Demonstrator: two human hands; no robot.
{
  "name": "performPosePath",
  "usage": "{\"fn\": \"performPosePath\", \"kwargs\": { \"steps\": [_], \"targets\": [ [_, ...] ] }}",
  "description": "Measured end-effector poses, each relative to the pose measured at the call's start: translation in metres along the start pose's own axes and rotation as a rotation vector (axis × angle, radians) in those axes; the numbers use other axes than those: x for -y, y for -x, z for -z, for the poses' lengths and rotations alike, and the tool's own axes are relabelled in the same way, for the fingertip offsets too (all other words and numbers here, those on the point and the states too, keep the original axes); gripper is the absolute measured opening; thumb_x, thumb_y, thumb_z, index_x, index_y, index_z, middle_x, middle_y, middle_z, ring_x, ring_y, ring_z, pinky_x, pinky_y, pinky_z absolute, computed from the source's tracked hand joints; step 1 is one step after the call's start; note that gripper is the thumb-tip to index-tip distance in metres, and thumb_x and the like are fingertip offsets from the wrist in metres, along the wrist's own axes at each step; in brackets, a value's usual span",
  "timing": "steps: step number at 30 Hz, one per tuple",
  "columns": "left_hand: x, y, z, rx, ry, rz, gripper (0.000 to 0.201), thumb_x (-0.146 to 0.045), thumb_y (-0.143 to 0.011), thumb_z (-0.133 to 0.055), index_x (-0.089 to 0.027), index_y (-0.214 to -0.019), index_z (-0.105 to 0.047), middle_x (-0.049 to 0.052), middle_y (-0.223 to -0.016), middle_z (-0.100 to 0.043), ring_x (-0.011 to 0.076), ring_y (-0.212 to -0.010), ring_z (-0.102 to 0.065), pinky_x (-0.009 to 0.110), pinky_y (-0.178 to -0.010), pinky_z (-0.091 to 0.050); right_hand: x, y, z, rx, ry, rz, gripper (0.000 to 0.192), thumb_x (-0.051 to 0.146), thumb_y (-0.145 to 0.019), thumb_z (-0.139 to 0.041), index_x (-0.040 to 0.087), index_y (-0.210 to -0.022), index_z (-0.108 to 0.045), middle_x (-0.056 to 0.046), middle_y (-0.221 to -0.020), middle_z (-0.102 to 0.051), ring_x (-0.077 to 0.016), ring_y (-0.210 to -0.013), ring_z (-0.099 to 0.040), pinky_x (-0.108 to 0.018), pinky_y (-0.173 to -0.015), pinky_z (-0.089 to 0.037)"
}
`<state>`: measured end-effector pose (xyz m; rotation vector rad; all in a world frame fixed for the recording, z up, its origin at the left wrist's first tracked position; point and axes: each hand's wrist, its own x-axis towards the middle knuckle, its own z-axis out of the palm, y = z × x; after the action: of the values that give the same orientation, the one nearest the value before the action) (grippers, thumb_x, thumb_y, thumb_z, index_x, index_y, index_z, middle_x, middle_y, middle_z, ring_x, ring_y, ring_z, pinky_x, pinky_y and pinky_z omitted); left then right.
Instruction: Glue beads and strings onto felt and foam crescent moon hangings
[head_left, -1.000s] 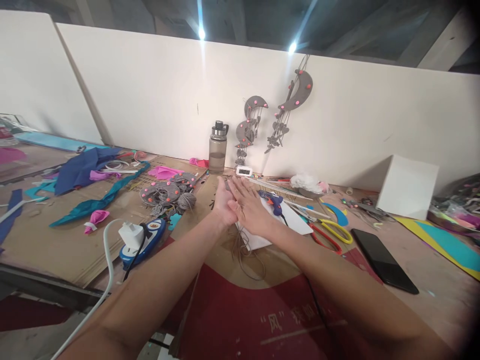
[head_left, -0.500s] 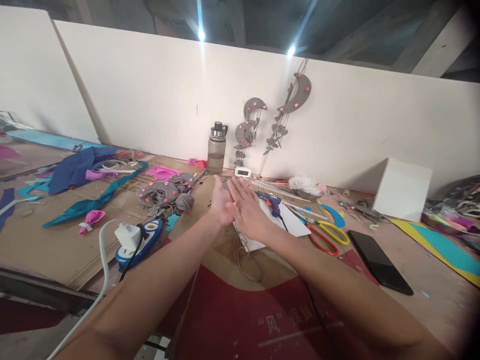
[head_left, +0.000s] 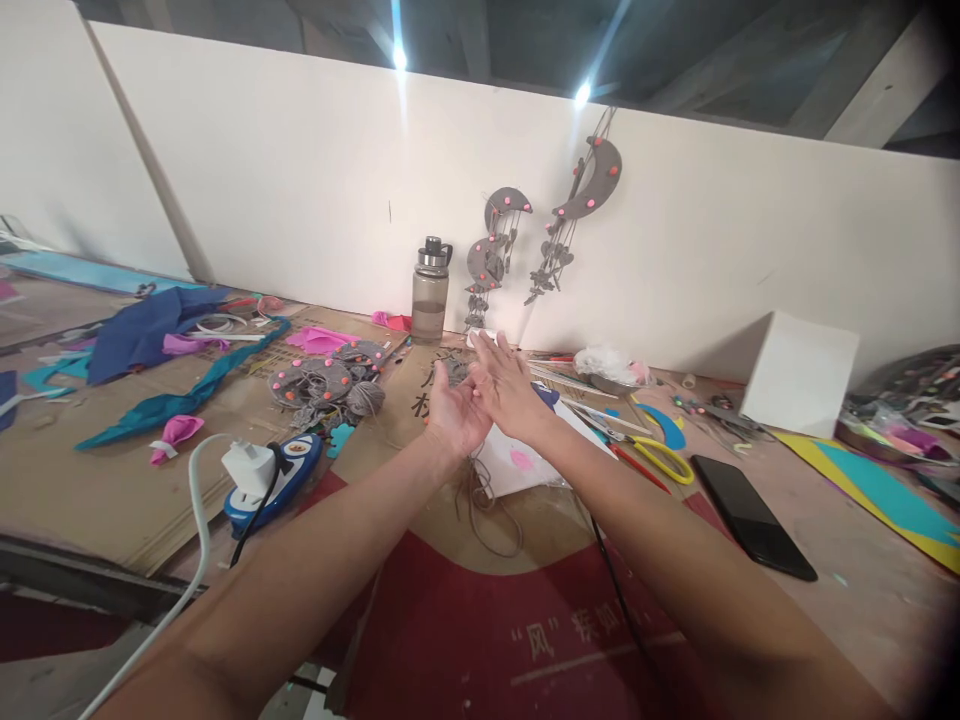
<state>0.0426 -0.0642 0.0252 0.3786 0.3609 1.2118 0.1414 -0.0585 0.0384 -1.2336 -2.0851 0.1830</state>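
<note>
At the middle of the frame the person's left hand (head_left: pixel 454 412) and right hand (head_left: pixel 510 385) are held together above the cluttered wooden counter (head_left: pixel 105 500), palms facing, the right one slightly ahead and touching the left near the heel. The fingers of both hands are spread and loosely extended; whether anything thin lies between the palms cannot be told. Just below the hands a loose tangle of thin brown string (head_left: pixel 491 510) lies on the counter, part of it over a white sheet with a pink spot (head_left: pixel 517 462). Left of the hands sits a pile of grey felt crescents dotted with pink beads (head_left: pixel 330 382). A smoky translucent water bottle with a grey lid (head_left: pixel 430 292) stands at the back against the white wall. To the right lie yellow-handled scissors (head_left: pixel 664 460) and a black phone (head_left: pixel 750 515). At lower left a white plug adapter (head_left: pixel 246 468) rests on a blue device.
</note>
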Motion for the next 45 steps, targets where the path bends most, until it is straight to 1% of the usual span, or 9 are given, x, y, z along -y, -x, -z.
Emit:
{"fn": "performPosePath", "kwargs": {
  "steps": [5, 10, 17, 23, 29, 33, 37, 42, 45],
  "targets": [
    [-0.001, -0.006, 0.003, -0.013, 0.225, -0.002, 0.060, -0.060, -0.093, -0.030, -0.010, -0.110, -0.060, 0.017, -0.098, -0.065, 0.0222, -0.094, -0.066, 0.030, -0.080, -0.057, -0.008, 0.007, 0.009, -0.201, -0.166, 0.006, 0.057, 0.054, -0.098, -0.023, 0.020, -0.136, -0.050, -0.012, -0.137, -0.055, -0.0219, -0.130, -0.047, -0.042, -0.112, -0.034],
    [-0.001, -0.009, 0.005, -0.026, 0.228, 0.011, 0.063, -0.061, -0.092, -0.033, -0.008, -0.115, -0.059, 0.021, -0.106, -0.064, 0.0255, -0.101, -0.065, 0.034, -0.083, -0.057, -0.017, 0.009, 0.011, -0.201, -0.179, 0.044, 0.048, 0.053, -0.094, -0.040, 0.019, -0.123, -0.058, -0.013, -0.128, -0.059, -0.0237, -0.122, -0.053, -0.042, -0.108, -0.038],
    [-0.006, -0.015, 0.011, -0.055, 0.158, -0.034, 0.055, -0.057, -0.093, -0.035, -0.011, -0.110, -0.061, 0.019, -0.103, -0.065, 0.0235, -0.098, -0.066, 0.035, -0.083, -0.056, -0.033, 0.000, -0.010, -0.221, -0.748, -0.160, 0.054, 0.063, -0.090, -0.042, 0.020, -0.119, -0.058, -0.012, -0.129, -0.060, -0.0214, -0.121, -0.057, -0.041, -0.105, -0.043],
    [-0.015, -0.023, 0.022, -0.324, -0.236, -0.008, 0.026, -0.030, -0.094, -0.048, -0.014, -0.078, -0.059, 0.005, -0.069, -0.061, 0.0104, -0.057, -0.057, 0.021, -0.051, -0.045, -0.035, -0.009, -0.014, -0.167, -1.013, -0.451, 0.056, 0.061, -0.094, -0.028, 0.018, -0.117, -0.056, -0.016, -0.129, -0.061, -0.0235, -0.122, -0.058, -0.043, -0.102, -0.048],
    [0.000, -0.023, 0.024, -0.068, -0.474, -0.021, 0.024, -0.022, -0.079, -0.072, -0.012, -0.065, -0.055, 0.000, -0.057, -0.055, 0.0036, -0.044, -0.042, 0.018, -0.043, -0.028, -0.035, -0.010, -0.024, -0.157, -0.909, -0.481, 0.075, 0.071, -0.090, -0.016, 0.016, -0.129, -0.051, -0.018, -0.139, -0.054, -0.0241, -0.126, -0.055, -0.042, -0.101, -0.049],
    [0.007, -0.023, 0.026, -0.080, -0.633, -0.107, 0.026, -0.019, -0.070, -0.080, -0.015, -0.067, -0.054, -0.004, -0.050, -0.049, 0.0049, -0.041, -0.041, 0.019, -0.042, -0.026, -0.022, -0.005, -0.030, -0.141, -0.902, -0.434, 0.071, 0.062, -0.095, -0.015, 0.014, -0.137, -0.045, -0.017, -0.143, -0.050, -0.0220, -0.131, -0.050, -0.043, -0.106, -0.044],
    [0.002, -0.026, 0.029, -0.056, -0.727, -0.189, 0.022, -0.016, -0.074, -0.074, -0.015, -0.065, -0.054, -0.004, -0.049, -0.049, 0.0049, -0.040, -0.039, 0.019, -0.042, -0.025, -0.012, -0.005, -0.024, -0.137, -0.937, -0.424, 0.067, 0.056, -0.097, -0.016, 0.012, -0.139, -0.043, -0.018, -0.144, -0.049, -0.0216, -0.132, -0.049, -0.041, -0.105, -0.043],
    [-0.027, -0.032, 0.034, -0.038, -0.858, -0.274, 0.017, -0.021, -0.075, -0.071, -0.016, -0.066, -0.058, -0.002, -0.052, -0.050, 0.0067, -0.046, -0.042, 0.021, -0.047, -0.030, -0.016, 0.007, -0.005, -0.198, -0.907, -0.485, 0.044, 0.054, -0.090, -0.046, 0.023, -0.119, -0.058, -0.011, -0.126, -0.064, -0.0226, -0.111, -0.062, -0.040, -0.091, -0.051],
    [-0.052, -0.037, 0.043, -0.159, -1.261, -0.458, 0.007, -0.023, -0.076, -0.067, -0.018, -0.072, -0.063, -0.001, -0.057, -0.056, 0.0110, -0.053, -0.047, 0.025, -0.053, -0.035, -0.024, 0.028, 0.006, -0.190, -0.893, -0.498, 0.035, 0.051, -0.081, -0.060, 0.023, -0.101, -0.061, -0.006, -0.110, -0.067, -0.0183, -0.095, -0.064, -0.034, -0.082, -0.051]
  ]
}}
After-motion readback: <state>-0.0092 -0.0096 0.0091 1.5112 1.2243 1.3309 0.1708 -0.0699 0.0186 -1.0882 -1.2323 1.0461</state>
